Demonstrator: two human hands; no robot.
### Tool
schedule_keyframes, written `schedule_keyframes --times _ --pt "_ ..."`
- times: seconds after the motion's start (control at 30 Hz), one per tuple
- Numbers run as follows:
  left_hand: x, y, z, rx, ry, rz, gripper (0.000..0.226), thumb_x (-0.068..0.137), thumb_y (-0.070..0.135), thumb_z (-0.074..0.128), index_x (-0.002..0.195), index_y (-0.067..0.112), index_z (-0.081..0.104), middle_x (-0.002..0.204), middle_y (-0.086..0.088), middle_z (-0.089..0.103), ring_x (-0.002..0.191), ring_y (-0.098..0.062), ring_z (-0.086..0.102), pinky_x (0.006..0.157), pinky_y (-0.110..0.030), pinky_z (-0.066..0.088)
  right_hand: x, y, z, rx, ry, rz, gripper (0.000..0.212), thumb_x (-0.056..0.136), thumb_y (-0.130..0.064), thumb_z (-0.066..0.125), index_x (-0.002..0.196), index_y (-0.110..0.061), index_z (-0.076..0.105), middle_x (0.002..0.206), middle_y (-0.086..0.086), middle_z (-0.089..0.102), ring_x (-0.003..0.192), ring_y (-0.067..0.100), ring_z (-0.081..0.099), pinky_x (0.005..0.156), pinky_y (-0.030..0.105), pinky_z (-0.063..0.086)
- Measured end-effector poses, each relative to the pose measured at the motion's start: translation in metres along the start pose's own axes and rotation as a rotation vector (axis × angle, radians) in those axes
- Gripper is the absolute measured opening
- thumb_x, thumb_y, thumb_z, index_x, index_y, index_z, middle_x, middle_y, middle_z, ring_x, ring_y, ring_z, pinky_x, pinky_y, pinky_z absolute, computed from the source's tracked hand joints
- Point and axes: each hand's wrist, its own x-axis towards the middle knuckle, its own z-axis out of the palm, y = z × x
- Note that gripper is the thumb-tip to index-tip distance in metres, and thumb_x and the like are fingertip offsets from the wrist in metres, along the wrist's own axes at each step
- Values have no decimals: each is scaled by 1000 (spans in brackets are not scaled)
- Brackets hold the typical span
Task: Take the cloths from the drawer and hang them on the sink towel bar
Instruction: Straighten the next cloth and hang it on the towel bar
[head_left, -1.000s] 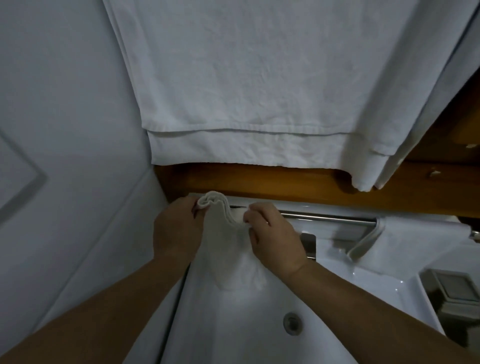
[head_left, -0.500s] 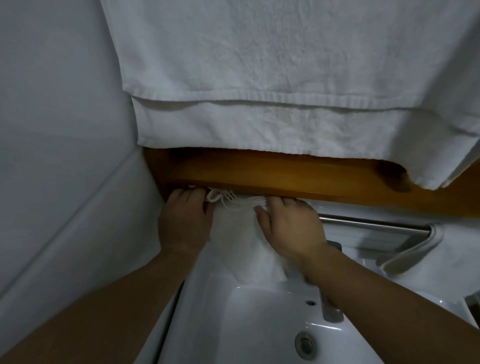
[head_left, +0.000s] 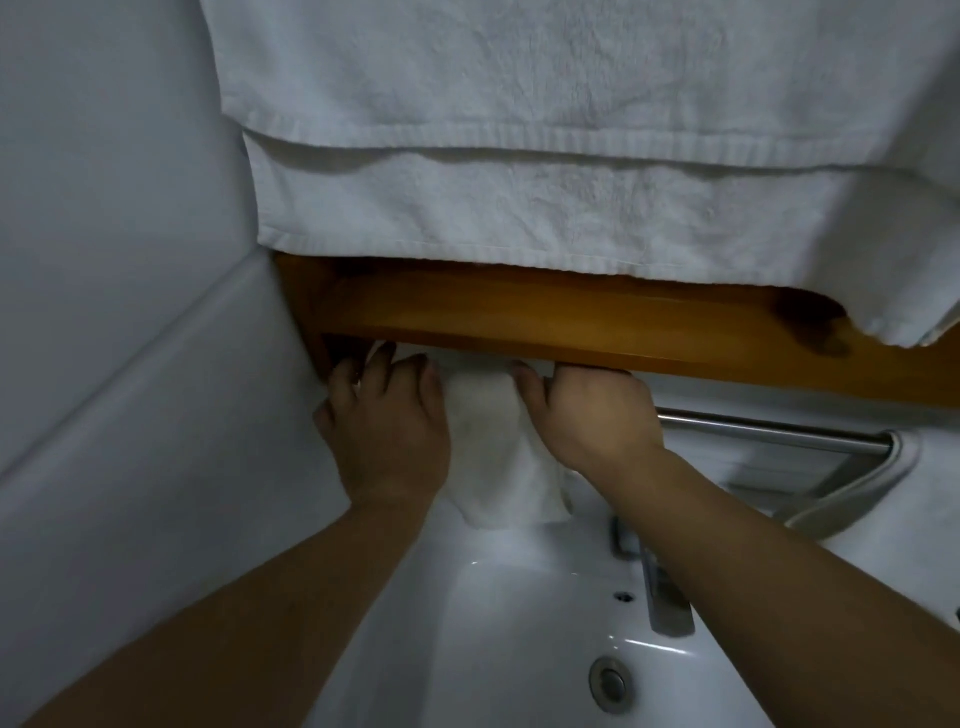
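A small white cloth (head_left: 498, 452) hangs over the left end of the metal towel bar (head_left: 769, 431) behind the sink, its lower part draped down toward the basin. My left hand (head_left: 384, 431) presses on the cloth's left edge with fingers reaching under the wooden shelf. My right hand (head_left: 587, 410) grips the cloth's right edge at the bar. A second white cloth (head_left: 852, 483) hangs on the bar's right end. The cloth's top fold is hidden under the shelf.
A wooden shelf (head_left: 571, 322) juts out just above the bar. Large white towels (head_left: 545, 156) hang over it. The white sink (head_left: 493, 623) lies below, with a chrome tap (head_left: 660, 592) and a drain (head_left: 610, 680). A white wall (head_left: 130, 312) closes the left.
The view has moved closer and down. Both hands pushed the cloth's bunched top back over the bar under the shelf and spread it flatter.
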Motion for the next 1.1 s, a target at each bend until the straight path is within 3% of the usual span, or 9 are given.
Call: schedule_keyframes --times 0.2,0.33,0.47,0.57,0.73,0.87,0.93,1.0,1.1 --pt "-17 3 1 63 -26 520 44 97 41 44 126 14 64 129 -11 62 124 -36 51 106 -52 31 -1 8 9 101 48 1 39 89 -18 68 53 -13 54 45 5 47 37 19 29 44 20 27" --pt "-1 19 4 120 -227 528 48 99 47 37 115 10 63 107 -14 66 101 -35 58 97 -50 41 7 19 7 183 -79 -29 36 93 -17 46 57 -18 45 52 -4 38 45 19 37 48 21 23" --pt "17 20 1 173 -334 617 59 97 56 26 100 12 65 88 -12 67 82 -33 61 83 -45 45 2 25 -10 60 -42 -199 38 95 -19 48 58 -16 56 51 -1 48 42 18 44 48 22 26" --pt "31 16 -7 223 -426 642 71 95 64 13 102 15 64 87 -9 69 81 -29 64 80 -41 48 -5 39 -29 -55 -122 -139 42 103 -41 39 64 -28 49 55 -11 42 49 12 44 50 25 39" --pt "35 16 -7 243 -428 666 75 92 68 5 103 19 61 89 -5 68 83 -25 64 79 -37 47 -12 64 -39 -256 -371 30 71 100 -61 18 52 -18 49 47 -4 47 47 16 51 58 29 51" --pt "49 17 -11 249 -454 677 77 91 70 3 86 20 61 77 -2 65 75 -22 65 70 -32 51 -18 69 -30 -315 -204 -118 59 100 -37 49 47 -15 37 36 -2 35 30 20 37 44 25 42" --pt "61 18 -10 257 -594 634 75 92 71 8 87 21 64 90 -2 68 91 -21 63 86 -34 48 -21 72 -26 -365 -157 -212 46 96 -19 58 54 -16 38 36 -1 26 27 15 26 43 22 34" --pt "71 19 -13 218 -803 532 77 88 75 9 95 25 67 107 -1 67 108 -21 58 102 -38 39 -23 71 -24 -371 -103 -185 47 99 -21 44 53 -17 38 37 -2 27 28 14 23 45 19 28" --pt "83 16 -15 200 -949 449 80 85 77 12 133 29 56 147 0 46 138 -26 37 117 -41 18 -26 68 -17 -359 34 -100 54 99 -30 35 46 -20 36 39 -3 27 30 13 19 48 16 18"
